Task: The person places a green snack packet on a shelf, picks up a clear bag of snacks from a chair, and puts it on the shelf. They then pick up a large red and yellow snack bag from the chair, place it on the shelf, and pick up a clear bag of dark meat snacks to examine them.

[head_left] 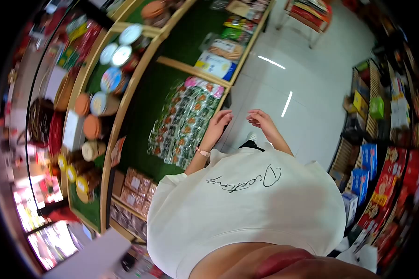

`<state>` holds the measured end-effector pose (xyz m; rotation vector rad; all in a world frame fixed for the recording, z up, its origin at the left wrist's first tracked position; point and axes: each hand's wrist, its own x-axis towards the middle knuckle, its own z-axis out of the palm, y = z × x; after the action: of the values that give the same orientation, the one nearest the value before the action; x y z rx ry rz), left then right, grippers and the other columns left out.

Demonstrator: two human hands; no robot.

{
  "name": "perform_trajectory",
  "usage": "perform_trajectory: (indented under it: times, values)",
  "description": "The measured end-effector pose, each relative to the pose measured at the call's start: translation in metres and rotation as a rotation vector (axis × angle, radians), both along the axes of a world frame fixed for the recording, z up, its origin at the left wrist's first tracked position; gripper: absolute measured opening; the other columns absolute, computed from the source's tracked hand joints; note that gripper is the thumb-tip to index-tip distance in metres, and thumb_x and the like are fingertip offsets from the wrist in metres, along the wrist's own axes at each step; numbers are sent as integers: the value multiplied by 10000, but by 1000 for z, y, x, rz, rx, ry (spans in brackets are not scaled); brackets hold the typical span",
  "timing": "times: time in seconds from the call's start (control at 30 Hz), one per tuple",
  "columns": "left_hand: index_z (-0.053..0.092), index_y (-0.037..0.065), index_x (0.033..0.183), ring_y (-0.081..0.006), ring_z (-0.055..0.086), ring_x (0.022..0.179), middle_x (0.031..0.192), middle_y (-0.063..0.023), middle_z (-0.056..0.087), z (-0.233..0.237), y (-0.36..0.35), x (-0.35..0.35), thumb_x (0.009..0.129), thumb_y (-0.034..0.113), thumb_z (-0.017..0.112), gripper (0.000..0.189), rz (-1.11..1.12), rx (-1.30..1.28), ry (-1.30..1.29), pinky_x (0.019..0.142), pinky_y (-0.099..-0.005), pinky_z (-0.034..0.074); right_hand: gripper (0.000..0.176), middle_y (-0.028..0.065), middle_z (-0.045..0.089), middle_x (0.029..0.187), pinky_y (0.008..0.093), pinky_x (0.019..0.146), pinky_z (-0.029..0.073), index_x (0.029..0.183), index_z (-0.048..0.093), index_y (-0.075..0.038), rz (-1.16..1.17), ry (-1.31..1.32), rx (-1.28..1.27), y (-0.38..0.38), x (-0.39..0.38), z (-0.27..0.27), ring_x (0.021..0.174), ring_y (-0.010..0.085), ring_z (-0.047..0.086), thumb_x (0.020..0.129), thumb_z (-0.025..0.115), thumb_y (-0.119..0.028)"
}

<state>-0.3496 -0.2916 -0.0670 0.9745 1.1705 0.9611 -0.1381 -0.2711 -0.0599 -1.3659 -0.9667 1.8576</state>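
Observation:
Both of my hands are held in front of my white shirt (246, 200), apart from each other. My left hand (219, 123) is beside the right edge of a wooden display bin, next to rows of small clear-wrapped packets (184, 121) on green matting. Its fingers are bent and apart, with nothing in them. My right hand (260, 121) hangs over the pale tiled floor, fingers loosely curved and apart, holding nothing. A band is around my left wrist.
Lidded jars (104, 104) stand on the wooden shelf at left. Flat packages (221, 56) lie in the bin farther up. A stool with items (309, 14) is at the top. Shelves with boxes (370, 158) line the right side.

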Motion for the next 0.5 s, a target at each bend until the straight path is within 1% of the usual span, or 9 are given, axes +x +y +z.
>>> perform_trajectory:
  times: [0.03, 0.1, 0.13, 0.17, 0.23, 0.3, 0.33, 0.43, 0.5]
  values:
    - [519, 22, 1118, -120, 547, 917, 980, -65, 598, 15, 11, 28, 898, 162, 456, 268, -98, 90, -21, 796, -243, 420, 251, 41, 596, 944, 261, 812, 397, 1038, 541, -81, -48, 17, -6, -1, 19, -1, 883, 127, 537, 858, 475, -244]
    - [521, 14, 1097, -119, 545, 920, 982, -61, 597, 15, 29, 85, 898, 134, 449, 243, -242, 182, 7, 808, -237, 415, 242, 40, 594, 943, 264, 815, 397, 1037, 541, -85, -137, 53, -12, -1, 53, -9, 886, 129, 538, 860, 469, -234]
    - [527, 11, 1076, -121, 545, 916, 975, -67, 594, 13, 36, 114, 890, 118, 458, 225, -309, 185, -30, 821, -243, 415, 233, 38, 589, 938, 267, 806, 403, 1031, 540, -81, -201, 111, -29, 1, 70, -18, 876, 125, 541, 866, 445, -215]
    - [533, 8, 1056, -123, 544, 913, 968, -73, 591, 10, 43, 142, 883, 102, 467, 208, -374, 191, -70, 834, -249, 415, 235, 40, 581, 931, 271, 795, 407, 1028, 536, -68, -283, 106, -68, 2, 85, -15, 864, 128, 544, 869, 421, -198]
    - [526, 8, 1063, -123, 546, 907, 963, -62, 587, -1, 50, 186, 880, 85, 467, 207, -491, 131, -132, 832, -256, 422, 241, 43, 575, 927, 279, 790, 410, 1029, 535, -63, -340, 222, 27, 5, 117, -15, 854, 135, 542, 869, 412, -197]
    - [522, 10, 1073, -124, 547, 904, 965, -58, 586, 5, 58, 221, 883, 89, 466, 214, -571, 130, -171, 829, -262, 426, 238, 48, 575, 922, 286, 798, 409, 1028, 536, -65, -407, 208, 37, 8, 152, -19, 858, 145, 543, 867, 417, -194]
    - [510, 38, 1116, -120, 543, 931, 955, -47, 595, 14, 64, 232, 885, 135, 472, 254, -601, 113, -137, 810, -246, 403, 237, 51, 574, 920, 290, 802, 408, 1028, 536, -66, -436, 198, 52, 13, 169, -18, 860, 150, 544, 866, 419, -193]
    - [518, 53, 1116, -125, 547, 917, 956, -49, 598, 16, 85, 258, 892, 167, 461, 258, -626, 76, -54, 801, -246, 402, 235, 55, 578, 909, 289, 797, 410, 1030, 534, -68, -615, 251, 93, 21, 208, -16, 854, 154, 545, 857, 442, -197]
    - [520, 51, 1114, -121, 548, 910, 959, -50, 602, 12, 100, 267, 895, 180, 458, 262, -645, 61, -31, 796, -245, 402, 237, 51, 589, 901, 278, 782, 410, 1019, 542, -71, -688, 224, 68, 28, 227, -16, 834, 141, 547, 844, 465, -212]
